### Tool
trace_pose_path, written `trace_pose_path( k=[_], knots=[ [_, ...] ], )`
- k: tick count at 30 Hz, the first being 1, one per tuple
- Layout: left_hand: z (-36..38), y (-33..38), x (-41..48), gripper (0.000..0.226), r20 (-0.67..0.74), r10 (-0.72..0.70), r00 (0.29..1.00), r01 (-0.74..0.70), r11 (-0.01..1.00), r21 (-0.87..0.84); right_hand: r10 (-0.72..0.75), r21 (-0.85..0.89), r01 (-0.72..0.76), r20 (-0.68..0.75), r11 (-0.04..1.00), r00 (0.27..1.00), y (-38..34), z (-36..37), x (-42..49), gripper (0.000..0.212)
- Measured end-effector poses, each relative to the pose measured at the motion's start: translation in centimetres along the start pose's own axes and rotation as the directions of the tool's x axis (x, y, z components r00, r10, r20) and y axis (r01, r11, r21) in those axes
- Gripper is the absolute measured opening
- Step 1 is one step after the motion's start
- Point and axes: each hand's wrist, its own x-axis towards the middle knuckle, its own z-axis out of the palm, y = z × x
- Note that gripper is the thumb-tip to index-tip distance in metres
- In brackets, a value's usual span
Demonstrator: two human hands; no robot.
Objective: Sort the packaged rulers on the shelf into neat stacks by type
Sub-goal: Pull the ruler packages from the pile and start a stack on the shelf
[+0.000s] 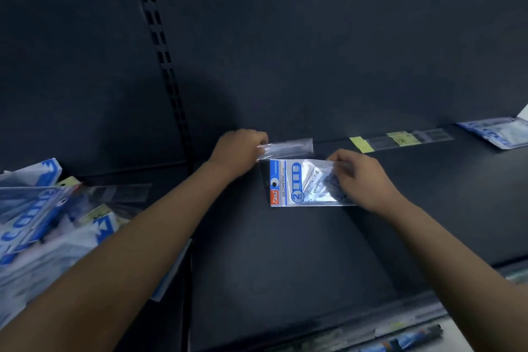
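Note:
A blue-and-white "Geometric" ruler packet (297, 184) lies flat on the dark shelf (285, 251). My right hand (361, 177) pinches its right end with curled fingers. Just behind it, against the back panel, a clear sleeve with a ruler (288, 148) is pinched at its left end by my left hand (238, 150). A long clear ruler sleeve with yellow labels (400, 139) lies along the back to the right. Another blue-and-white packet (498, 132) sits at the far right.
A loose heap of blue-and-white packets and clear sleeves (48, 217) fills the shelf bay at the left. A slotted upright (160, 46) divides the two bays. More packaged goods (400, 336) show on the lower shelf at the bottom right.

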Motion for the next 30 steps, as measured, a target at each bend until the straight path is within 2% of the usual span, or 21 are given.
trace_pose_path(
  k=[4,6,8,11,16,18,21,22,23,27,30],
  knots=[
    [1.6,0.0,0.3,0.017,-0.047,0.129,0.991,-0.114,0.965,0.234,-0.002,0.071,-0.002,0.051,0.997,0.999,1.0,0.5,1.6,0.027],
    [1.9,0.1,0.1,0.015,-0.090,0.193,0.977,-0.162,0.950,0.267,-0.005,0.110,-0.005,0.092,0.994,0.996,1.4,0.7,2.2,0.030],
    [1.8,0.4,0.0,0.022,-0.037,0.237,0.971,-0.219,0.940,0.263,-0.021,0.127,0.006,0.116,0.992,0.993,1.8,0.8,2.7,0.029],
    [1.3,1.0,-0.1,0.035,0.162,0.147,0.976,-0.172,0.973,0.151,-0.047,0.118,0.033,0.120,0.992,0.992,2.1,0.7,3.3,0.029],
    [0.8,1.0,-0.2,0.038,0.208,0.079,0.975,-0.089,0.995,0.041,-0.057,0.155,0.035,0.143,0.987,0.988,2.8,0.6,3.4,0.031],
    [0.5,1.4,-0.3,0.031,0.162,0.029,0.986,-0.025,0.999,-0.029,-0.052,0.165,0.027,0.153,0.986,0.987,3.1,0.4,3.3,0.033],
    [-0.3,3.4,0.2,0.020,-0.054,-0.065,0.996,0.043,0.941,-0.336,-0.041,0.188,0.011,0.159,0.982,0.987,3.3,-0.2,3.4,0.034],
    [-0.6,4.4,0.5,0.018,-0.076,-0.076,0.994,0.037,0.906,-0.421,-0.036,0.192,0.007,0.150,0.981,0.988,3.3,-0.4,3.5,0.035],
    [-1.0,5.4,0.8,0.017,-0.053,-0.062,0.997,0.030,0.882,-0.470,-0.033,0.201,0.005,0.139,0.980,0.990,3.2,-0.6,3.5,0.035],
    [-0.4,8.1,1.7,0.026,0.219,0.040,0.975,0.077,0.864,-0.498,-0.039,0.178,0.024,0.083,0.984,0.996,3.3,-1.4,2.7,0.029],
    [1.2,10.0,2.8,0.014,0.299,0.117,0.947,0.054,0.860,-0.507,-0.016,0.136,0.010,0.040,0.991,0.999,4.5,-2.7,1.5,0.022]
  ],
)
